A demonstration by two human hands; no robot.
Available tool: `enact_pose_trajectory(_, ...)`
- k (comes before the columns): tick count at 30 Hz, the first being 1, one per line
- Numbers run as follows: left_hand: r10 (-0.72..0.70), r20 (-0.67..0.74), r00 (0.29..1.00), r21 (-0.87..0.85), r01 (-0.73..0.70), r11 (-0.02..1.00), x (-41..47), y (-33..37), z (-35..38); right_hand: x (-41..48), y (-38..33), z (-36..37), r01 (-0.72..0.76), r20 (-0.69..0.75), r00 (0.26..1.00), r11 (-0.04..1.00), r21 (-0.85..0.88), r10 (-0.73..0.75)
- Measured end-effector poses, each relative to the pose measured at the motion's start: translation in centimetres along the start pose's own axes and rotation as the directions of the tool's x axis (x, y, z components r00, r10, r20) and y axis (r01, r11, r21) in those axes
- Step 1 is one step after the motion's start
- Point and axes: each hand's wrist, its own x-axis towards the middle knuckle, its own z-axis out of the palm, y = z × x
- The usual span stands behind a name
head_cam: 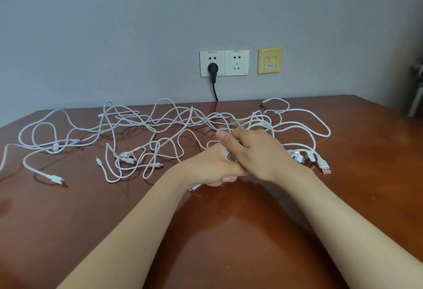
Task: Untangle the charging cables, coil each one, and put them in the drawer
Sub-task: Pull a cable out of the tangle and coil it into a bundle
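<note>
While the left hand (212, 167) and right hand (258, 153) meet, fingers (219, 180) grasping white strands, the cable tangle (146, 128) sprawls across the desk (229, 231) from nine to three o'clock, mostly toward ten, nearer the left hand.

Tangle of white charging cables (160, 124) lies on the glossy reddish-brown wooden table (68, 220), spread left to right across the far half, just short of the back edge. Left hand (206, 165) and right hand (256, 151) meet right of centre, at the tangle's near side. Right hand lies over the left, both gripping strands between them. White USB plug with orange tip (326, 170) is on the table, just right of the right wrist.

On the grey wall (114, 37) behind the table:
- White double socket plate (237, 62) sits near centre.
- Black round plug (212, 69) is in its left outlet, cord dropping behind the table edge.
- Yellow square data plate (270, 60) sits just right of the socket plate.
</note>
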Motion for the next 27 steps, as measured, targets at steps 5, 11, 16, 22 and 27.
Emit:
enact_pose_trajectory(5, 0.093, -0.081, 0.992, 0.028, -0.091, 0.995, 0.2, 0.1, 0.2, 0.4, -0.2, 0.1, 0.006, -0.163, 0.987, 0.996, 0.087, 0.008)
enact_pose_trajectory(11, 0.066, 0.073, 0.995, -0.201, -0.05, 0.978, 0.1, 0.2, -0.8, 0.8, 0.6, -0.3, 0.001, -0.249, 0.967, 0.983, 0.184, 0.045)
enact_pose_trajectory(16, 0.0, 0.267, 0.964, -0.379, 0.105, 0.919, -0.4, -0.2, -2.4, 0.7, 0.6, -0.4, 0.042, -0.267, 0.963, 0.975, 0.217, 0.018)
enact_pose_trajectory(22, 0.068, 0.426, 0.902, -0.501, 0.173, 0.848, -0.8, -1.3, -3.5, 0.8, 0.7, -0.1, 0.152, -0.345, 0.936, 0.959, 0.24, -0.062)
enact_pose_trajectory(27, 0.024, 0.437, 0.899, -0.521, 0.231, 0.822, -0.8, -1.6, -3.1, 0.7, 0.6, 0.0, 0.186, -0.354, 0.93, 0.956, 0.227, -0.097)
